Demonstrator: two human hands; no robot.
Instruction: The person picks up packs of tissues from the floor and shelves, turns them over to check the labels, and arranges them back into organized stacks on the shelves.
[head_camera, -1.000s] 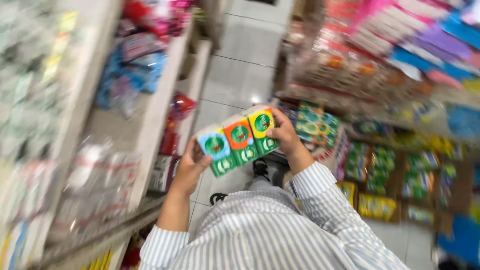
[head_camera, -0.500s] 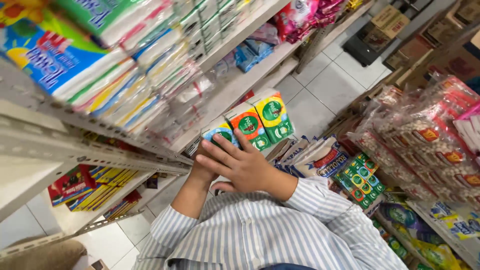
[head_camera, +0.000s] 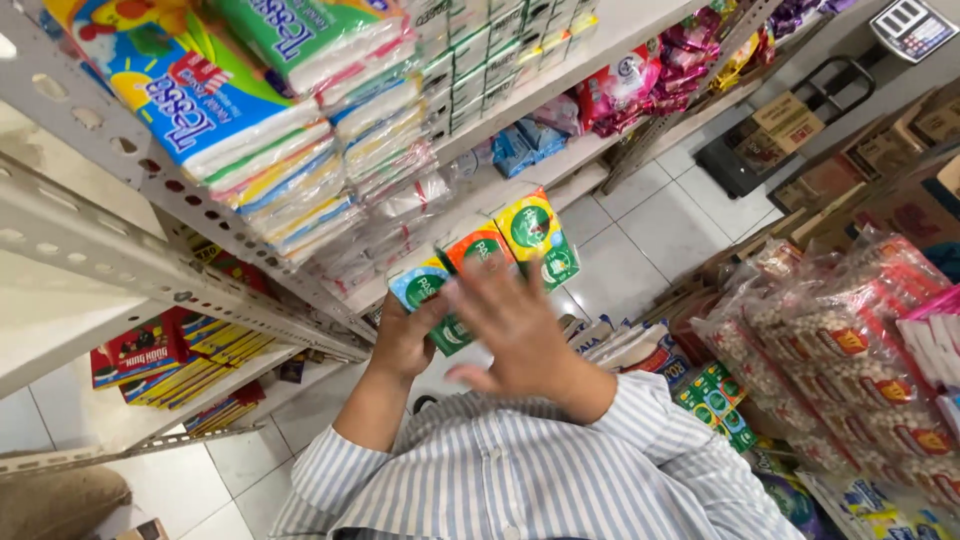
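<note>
A: What can't be made out here?

B: The right hand is smeared by motion, its fingers spread; it covers the near part of the row of tissue packs; whether it touches them, I cannot tell.

A: And the left hand?

B: Its fingers go behind the row's left end; hidden. The stacked tissue packets on the left shelf are cut off by the top edge.

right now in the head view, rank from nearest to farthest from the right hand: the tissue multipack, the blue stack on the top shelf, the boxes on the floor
1. tissue multipack, just beyond the right hand.
2. blue stack, upper left shelf.
3. boxes, far upper right on the floor.
</note>
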